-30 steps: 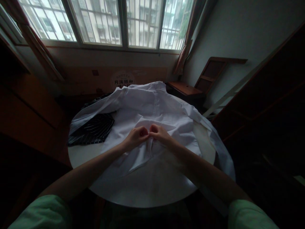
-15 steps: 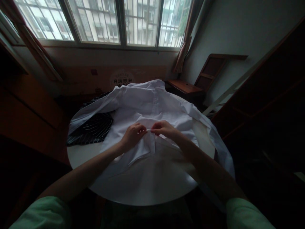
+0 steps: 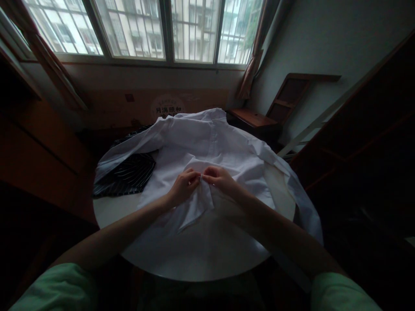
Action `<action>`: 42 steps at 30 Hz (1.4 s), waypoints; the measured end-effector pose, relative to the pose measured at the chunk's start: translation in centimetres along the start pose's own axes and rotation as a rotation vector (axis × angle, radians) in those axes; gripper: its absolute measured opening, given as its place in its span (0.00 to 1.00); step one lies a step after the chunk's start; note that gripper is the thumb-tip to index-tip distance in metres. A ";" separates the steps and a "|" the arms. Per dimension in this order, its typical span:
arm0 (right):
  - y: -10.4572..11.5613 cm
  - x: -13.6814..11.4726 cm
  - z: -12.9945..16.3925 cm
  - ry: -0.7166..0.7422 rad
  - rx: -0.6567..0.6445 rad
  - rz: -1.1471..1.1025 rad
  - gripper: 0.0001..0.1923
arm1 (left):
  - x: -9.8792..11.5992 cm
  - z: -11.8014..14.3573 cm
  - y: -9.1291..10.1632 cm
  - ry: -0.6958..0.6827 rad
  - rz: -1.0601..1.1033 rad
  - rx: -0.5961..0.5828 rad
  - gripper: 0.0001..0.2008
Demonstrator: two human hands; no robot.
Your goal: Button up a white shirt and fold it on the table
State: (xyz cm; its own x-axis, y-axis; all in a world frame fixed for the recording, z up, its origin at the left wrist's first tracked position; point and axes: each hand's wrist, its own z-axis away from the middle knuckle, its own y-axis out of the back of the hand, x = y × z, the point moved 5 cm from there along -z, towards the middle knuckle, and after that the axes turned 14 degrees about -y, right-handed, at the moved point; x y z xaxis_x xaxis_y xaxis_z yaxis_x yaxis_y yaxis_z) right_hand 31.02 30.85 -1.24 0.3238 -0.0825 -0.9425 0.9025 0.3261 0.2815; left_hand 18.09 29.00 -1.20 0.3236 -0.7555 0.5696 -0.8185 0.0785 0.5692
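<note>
A white long-sleeved shirt [image 3: 188,136] lies spread over a round white table [image 3: 194,255], its collar end toward the window. Near the shirt's lower front edge, my left hand [image 3: 185,186] pinches the fabric. My right hand [image 3: 220,179] is closed on the same spot from the other side, thumb and finger together. The fingertips of both hands nearly touch. A flap of the shirt hangs below them onto the table. Any button between the fingers is too small to make out.
Black cloth with pale stripes [image 3: 132,175] lies at the table's left, partly under a shirt sleeve. The other sleeve [image 3: 303,196] drapes over the right edge. A wooden chair [image 3: 256,119] and a large cardboard panel [image 3: 113,106] stand beyond the table.
My hands have drawn closer together, the right moving slightly left. The shirt flap below them has shifted and folded a little. The view has moved slightly.
</note>
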 end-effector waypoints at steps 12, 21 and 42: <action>-0.2 0.8 -0.5 -0.074 -0.092 -0.099 0.10 | -1.3 0.5 -1.0 0.219 0.368 -0.052 0.16; -0.7 0.4 -0.1 -0.019 -0.018 -0.022 0.06 | -0.6 0.3 0.0 0.081 0.169 0.047 0.13; -0.1 0.1 -0.4 -0.057 0.019 -0.004 0.02 | 0.4 -0.2 0.3 -0.047 -0.072 -0.023 0.08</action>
State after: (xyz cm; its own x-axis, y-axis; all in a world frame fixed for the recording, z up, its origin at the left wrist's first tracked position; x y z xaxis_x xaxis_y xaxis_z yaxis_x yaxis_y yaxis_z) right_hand 30.84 31.23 -1.41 0.3355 -0.1377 -0.9319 0.9088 0.3077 0.2818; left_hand 18.06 28.86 -0.72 0.3577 -0.7896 0.4985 -0.7826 0.0378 0.6213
